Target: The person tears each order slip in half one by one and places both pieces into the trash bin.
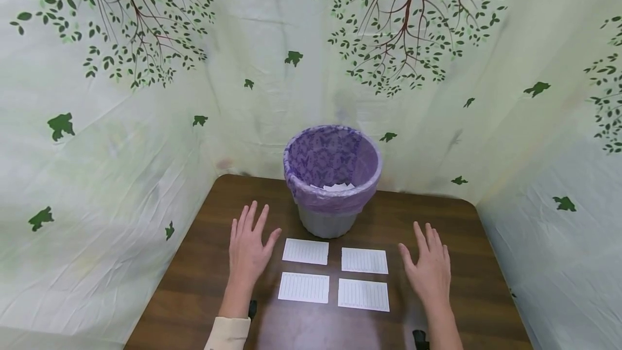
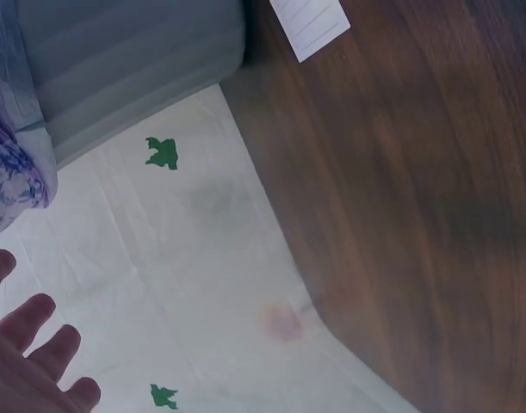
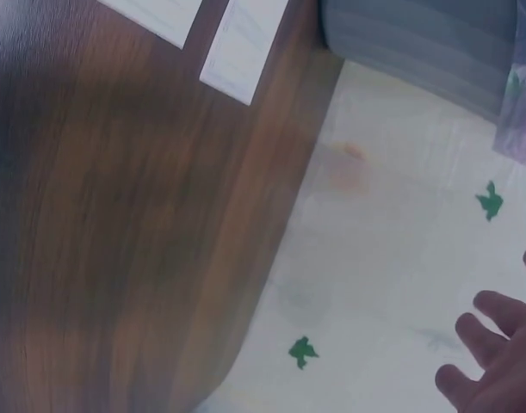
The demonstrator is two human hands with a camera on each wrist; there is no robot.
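Note:
Four is more than I count, so several white lined cards lie in two rows on the table, among them a back left card (image 1: pixel 305 251), a back right card (image 1: pixel 364 261), a front left card (image 1: pixel 303 288) and a front right card (image 1: pixel 363 295). My left hand (image 1: pixel 249 250) is left of the cards, fingers spread and holding nothing. On the other side, my right hand (image 1: pixel 428 270) has its fingers extended, also without anything in it. Behind the cards stands a grey bin (image 1: pixel 326 223) with a purple patterned liner (image 1: pixel 335 201) folded over its rim; white paper pieces (image 1: pixel 338 187) lie inside.
The brown wooden table (image 1: pixel 466 242) has rounded far corners. A pale curtain (image 1: pixel 257 123) printed with trees and green leaf shapes surrounds it at the back and both sides. The bin stands near the table's far edge.

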